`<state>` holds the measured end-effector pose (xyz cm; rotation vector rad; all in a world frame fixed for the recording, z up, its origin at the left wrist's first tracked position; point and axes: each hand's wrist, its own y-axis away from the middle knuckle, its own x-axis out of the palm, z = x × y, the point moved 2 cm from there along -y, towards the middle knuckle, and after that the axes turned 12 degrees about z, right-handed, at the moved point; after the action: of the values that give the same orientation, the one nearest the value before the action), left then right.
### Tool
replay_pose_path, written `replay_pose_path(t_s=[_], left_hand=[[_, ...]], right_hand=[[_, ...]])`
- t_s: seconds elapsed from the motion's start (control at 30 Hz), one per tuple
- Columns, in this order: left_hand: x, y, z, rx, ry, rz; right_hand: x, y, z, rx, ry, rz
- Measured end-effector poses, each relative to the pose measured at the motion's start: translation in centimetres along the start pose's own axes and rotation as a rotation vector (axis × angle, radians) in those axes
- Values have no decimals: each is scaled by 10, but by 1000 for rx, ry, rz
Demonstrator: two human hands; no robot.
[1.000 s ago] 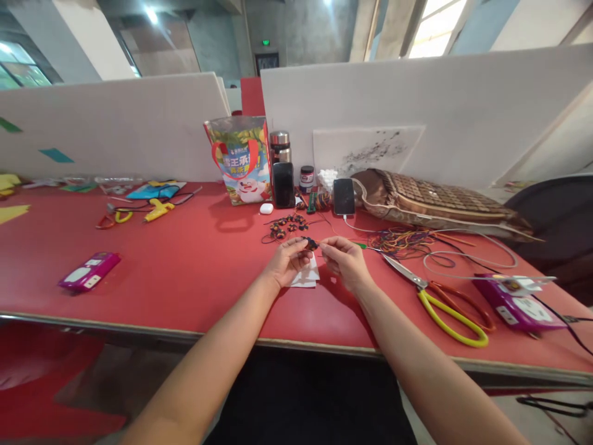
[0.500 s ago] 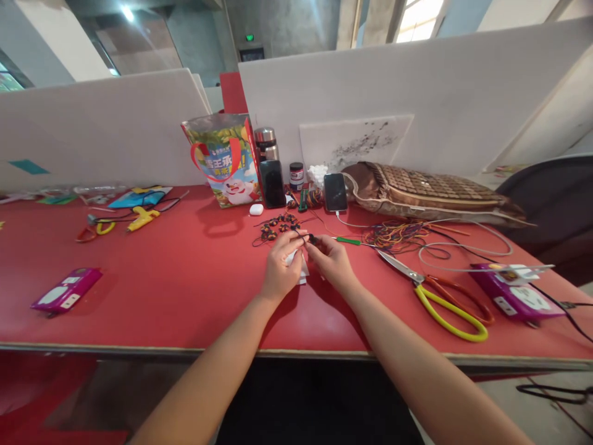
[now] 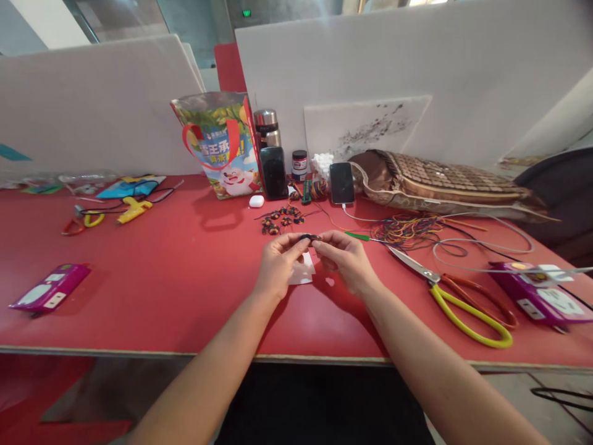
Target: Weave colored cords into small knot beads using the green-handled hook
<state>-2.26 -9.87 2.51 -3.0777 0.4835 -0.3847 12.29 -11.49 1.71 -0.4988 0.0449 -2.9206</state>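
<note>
Between the fingertips of both hands is a small dark knotted cord [image 3: 309, 237] with hints of orange. My left hand [image 3: 278, 266] pinches its left end with thumb and fingers. On the other end, my right hand [image 3: 349, 258] pinches it in the same way. Beneath them a small white paper [image 3: 303, 272] lies on the red table [image 3: 194, 290]. Just beyond the hands sit several knotted cord pieces [image 3: 274, 228] in black, orange and red. A green-handled thin tool [image 3: 357, 236] lies past the right hand, near a tangle of coloured cords [image 3: 403, 231].
Large scissors [image 3: 433, 277] with yellow and orange handles lie right. Purple power strips stand at left [image 3: 52, 289] and right [image 3: 532, 293]. Behind are a printed bag [image 3: 227, 148], two phones [image 3: 341, 183], a jar [image 3: 299, 165] and a brown bag [image 3: 445, 182]. A yellow glue gun [image 3: 133, 210] lies left.
The head view has tipped down and come a little closer. Both hands have turned slightly apart, and the knotted cord now lies more level between the fingertips.
</note>
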Motion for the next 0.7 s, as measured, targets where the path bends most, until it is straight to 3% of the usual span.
replay_pose_path(t_s=[0.13, 0.23, 0.33, 0.4, 0.47, 0.53, 0.63, 0.7], left_hand=[[-4, -6, -8, -158, 155, 78], [-6, -14, -18, -224, 200, 141], [-5, -21, -26, -252, 200, 222], [-3, -23, -28, -238, 163, 245], [-2, -24, -26, -219, 153, 209], [-2, -23, -21, -223, 190, 146], [-3, -21, -13, -234, 224, 59], [-4, -20, -10, -262, 272, 16]], right_hand=[[-1, 4, 2, 62, -197, 22], [-3, 3, 1, 136, -227, 9], [-8, -4, 3, 200, -137, -3], [-17, -13, 10, 192, 62, -46], [-26, -20, 23, 87, 369, -115], [-31, -23, 38, -124, 599, -145], [-29, -17, 43, -228, 685, 70], [-23, -10, 39, -372, 798, 180]])
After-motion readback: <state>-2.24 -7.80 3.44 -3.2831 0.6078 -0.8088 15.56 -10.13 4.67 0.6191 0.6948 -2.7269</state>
